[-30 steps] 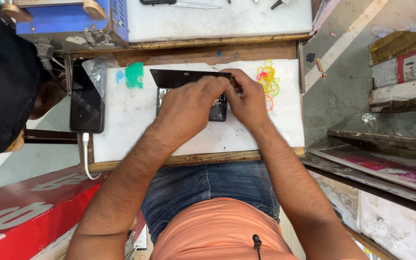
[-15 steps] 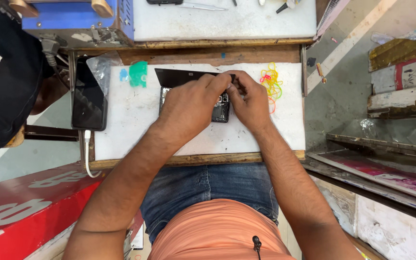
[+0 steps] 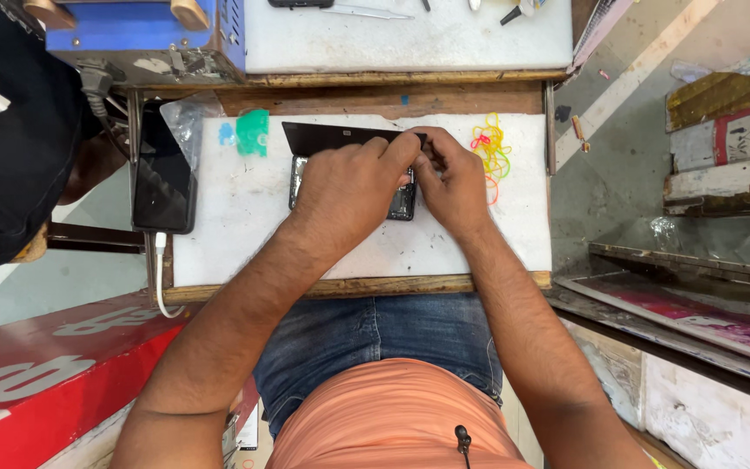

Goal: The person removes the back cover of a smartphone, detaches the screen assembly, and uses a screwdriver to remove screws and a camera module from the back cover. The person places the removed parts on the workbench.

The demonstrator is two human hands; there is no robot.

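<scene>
Opened black phone (image 3: 403,201) lies flat on the white bench (image 3: 245,226), mostly covered by both hands. Its dark screen panel (image 3: 332,136) tilts up along the phone's far edge. Left hand (image 3: 349,191) rests over the phone, fingers curled and pinching the panel's end; right hand (image 3: 453,178) meets it there, fingertips pressed together. Right of the phone lie coloured rubber bands (image 3: 492,148); left of it, a second black phone (image 3: 162,178) with a white cable (image 3: 160,269).

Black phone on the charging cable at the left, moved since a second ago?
No. The black phone sits at the same spot beside the white board's left edge.
</scene>
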